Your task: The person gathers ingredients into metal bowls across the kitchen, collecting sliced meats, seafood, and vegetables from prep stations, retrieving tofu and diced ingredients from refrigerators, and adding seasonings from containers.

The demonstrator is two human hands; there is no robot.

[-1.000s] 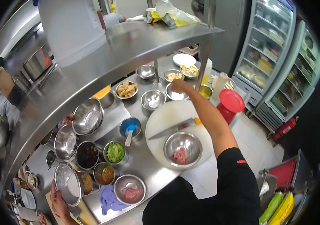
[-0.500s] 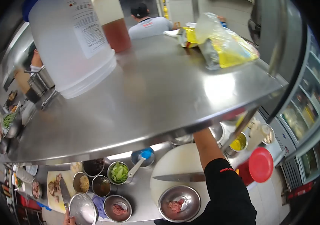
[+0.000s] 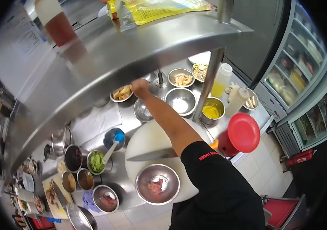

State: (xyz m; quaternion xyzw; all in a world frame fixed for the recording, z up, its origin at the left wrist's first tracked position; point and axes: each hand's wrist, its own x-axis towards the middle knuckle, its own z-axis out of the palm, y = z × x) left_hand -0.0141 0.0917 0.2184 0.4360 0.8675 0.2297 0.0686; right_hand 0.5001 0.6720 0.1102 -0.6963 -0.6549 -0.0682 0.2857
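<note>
Stretched out under the steel shelf, my right hand (image 3: 139, 87) is closed at the right rim of a small metal bowl of pale yellowish chunks (image 3: 123, 93). Its fingertips are hidden, so I cannot tell if it grips rim or food. At the lower left a tilted metal bowl (image 3: 80, 217) is held past the counter edge by my left hand, which is almost entirely out of frame. Below my right forearm a knife (image 3: 152, 154) lies on a round white board (image 3: 132, 140). In front of it stands a metal bowl with raw meat (image 3: 157, 184).
The steel shelf (image 3: 148, 46) overhangs the counter, its post (image 3: 211, 76) beside bottles (image 3: 222, 80). A red container (image 3: 244, 134) stands right. Left are containers with lettuce (image 3: 97, 161) and sauces, a second meat bowl (image 3: 106, 198), and a cutting board (image 3: 56, 197) with a knife.
The view has turned and dropped, so the counter beneath the shelf shows more. My right hand, hidden behind the shelf before, now appears at the bowl of chunks. My left hand has nearly left the frame.
</note>
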